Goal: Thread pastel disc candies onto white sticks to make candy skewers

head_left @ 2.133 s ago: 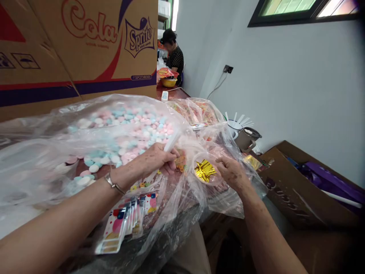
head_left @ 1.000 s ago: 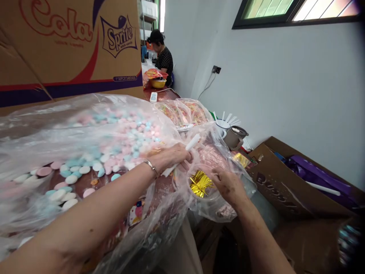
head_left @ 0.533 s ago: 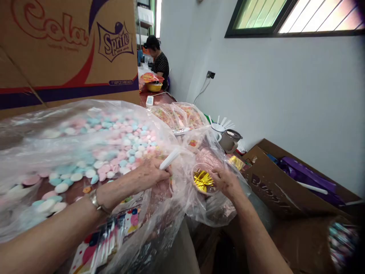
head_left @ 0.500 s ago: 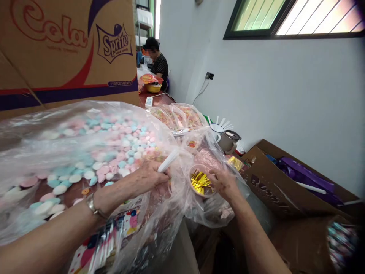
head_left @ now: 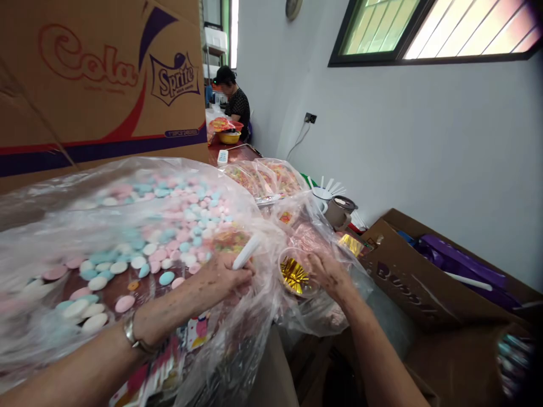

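My left hand is closed around a white plastic stick, which points up and right from between thumb and forefinger. Clear plastic film lies around that hand; its lower fingers are partly hidden. My right hand has its curled fingers at the right rim of a clear round cup, seemingly gripping it. Inside the cup are shiny gold strips. A large clear bag spreads on the left, with pink, blue and white round candies in and around it.
A big printed carton stands behind the candies. Filled clear bags, a brown lidded mug and a white mug with strips sit beyond my hands. An open carton is at right. A person sits at the far end.
My view has shifted slightly upward. The right hand has moved a little off the cup's opening to its right side, and the gold strips sit further left. My left hand keeps the white stick.
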`<state>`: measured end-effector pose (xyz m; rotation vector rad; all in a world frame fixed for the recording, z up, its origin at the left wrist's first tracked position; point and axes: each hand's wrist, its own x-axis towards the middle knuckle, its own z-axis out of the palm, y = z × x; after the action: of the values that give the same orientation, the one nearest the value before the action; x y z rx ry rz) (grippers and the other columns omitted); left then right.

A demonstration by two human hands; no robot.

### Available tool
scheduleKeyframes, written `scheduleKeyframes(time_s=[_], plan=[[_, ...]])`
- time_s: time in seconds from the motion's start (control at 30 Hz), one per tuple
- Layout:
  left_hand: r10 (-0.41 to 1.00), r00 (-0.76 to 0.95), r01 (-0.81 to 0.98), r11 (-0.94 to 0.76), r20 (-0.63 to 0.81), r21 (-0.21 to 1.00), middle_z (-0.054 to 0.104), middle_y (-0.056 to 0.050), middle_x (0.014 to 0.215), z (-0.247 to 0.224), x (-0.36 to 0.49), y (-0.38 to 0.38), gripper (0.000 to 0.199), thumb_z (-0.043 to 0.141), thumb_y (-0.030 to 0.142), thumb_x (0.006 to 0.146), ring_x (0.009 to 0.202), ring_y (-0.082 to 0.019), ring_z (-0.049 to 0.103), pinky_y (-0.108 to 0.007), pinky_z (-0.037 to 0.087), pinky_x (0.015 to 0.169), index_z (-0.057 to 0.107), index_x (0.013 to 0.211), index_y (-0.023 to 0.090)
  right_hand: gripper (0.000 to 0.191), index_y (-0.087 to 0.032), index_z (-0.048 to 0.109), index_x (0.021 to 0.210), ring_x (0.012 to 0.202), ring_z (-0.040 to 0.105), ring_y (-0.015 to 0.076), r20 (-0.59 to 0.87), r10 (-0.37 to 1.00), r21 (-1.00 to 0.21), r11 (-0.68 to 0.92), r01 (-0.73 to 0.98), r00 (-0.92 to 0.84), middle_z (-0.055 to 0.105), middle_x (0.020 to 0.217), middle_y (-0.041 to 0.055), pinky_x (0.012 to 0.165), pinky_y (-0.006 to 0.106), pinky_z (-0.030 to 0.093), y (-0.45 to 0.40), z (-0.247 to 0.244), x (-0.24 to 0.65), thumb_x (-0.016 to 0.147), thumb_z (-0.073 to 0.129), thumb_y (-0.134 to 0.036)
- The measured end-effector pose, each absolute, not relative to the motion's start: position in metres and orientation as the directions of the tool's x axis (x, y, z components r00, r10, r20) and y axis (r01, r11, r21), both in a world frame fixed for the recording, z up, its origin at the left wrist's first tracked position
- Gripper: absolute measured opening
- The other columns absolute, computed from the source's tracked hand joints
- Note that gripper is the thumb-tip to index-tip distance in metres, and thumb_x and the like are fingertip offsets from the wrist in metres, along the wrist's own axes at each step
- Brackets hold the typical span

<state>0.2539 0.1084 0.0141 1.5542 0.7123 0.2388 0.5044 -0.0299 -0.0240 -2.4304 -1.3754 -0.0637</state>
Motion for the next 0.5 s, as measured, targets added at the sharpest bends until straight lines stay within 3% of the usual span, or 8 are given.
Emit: scheduleKeyframes(time_s=[0.13,0.23,0.33,0.43,0.5], plan=[[0.786,0.59,-0.008,0.234,-0.185,0.972,0.062,-0.001,0.052,0.035,0.237,0.108,0.015,0.067,0.027,0.075,0.039,-0.01,0.053,-0.018,0.041,0.038,0.064,0.071,0.013,0.047,-0.017,0.069,0.102,0.093,0.065,0.0286,0.339,0.762,-0.313,-0.462,0.83,0.552,0.071,0.097,0.014,0.083,0.042,0.052,-0.037,-0.021,0.501,0.099,0.03,-0.043],[0.905,0.392,-0.321,0.302,-0.164,0.898,0.052,0.006,0.046,0.046,0.22,0.11,0.011,0.07,0.019,0.076,0.034,-0.005,0.041,-0.014,0.029,0.034,0.062,0.073,0.013,0.047,-0.012,0.065,0.113,0.107,0.06,0.0335,0.599,0.661,-0.32,-0.318,0.892,0.451,0.067,0.106,0.0187,0.095,0.052,0.046,-0.038,-0.013,0.469,0.098,0.035,-0.045],[0.906,0.361,-0.577,0.405,-0.223,0.71,0.04,0.009,0.042,0.048,0.206,0.1,0.022,0.068,0.016,0.081,0.032,-0.003,0.032,-0.014,0.024,0.033,0.054,0.064,0.015,0.041,-0.014,0.056,0.132,0.119,0.054,0.031,0.803,0.539,-0.318,0.025,0.948,0.255,0.061,0.122,0.0166,0.103,0.05,0.042,-0.034,-0.004,0.401,0.1,0.042,-0.035],[0.815,0.472,-0.686,0.579,-0.337,0.441,0.034,0.01,0.041,0.04,0.2,0.075,0.024,0.061,0.024,0.089,0.032,-0.004,0.028,-0.015,0.023,0.032,0.058,0.066,0.015,0.05,-0.015,0.038,0.149,0.132,0.044,0.0317,0.834,0.524,-0.41,0.383,0.828,0.171,0.047,0.138,0.0165,0.108,0.05,0.039,-0.025,-0.005,0.324,0.103,0.034,-0.036],[0.718,0.549,-0.686,0.68,-0.428,0.261,0.033,0.01,0.042,0.03,0.199,0.056,0.029,0.062,0.027,0.087,0.033,-0.004,0.03,-0.015,0.028,0.034,0.054,0.062,0.016,0.053,-0.016,0.033,0.151,0.133,0.042,0.0299,0.82,0.566,-0.423,0.498,0.757,0.085,0.043,0.142,0.015,0.108,0.047,0.04,-0.016,-0.012,0.286,0.105,0.028,-0.04]])
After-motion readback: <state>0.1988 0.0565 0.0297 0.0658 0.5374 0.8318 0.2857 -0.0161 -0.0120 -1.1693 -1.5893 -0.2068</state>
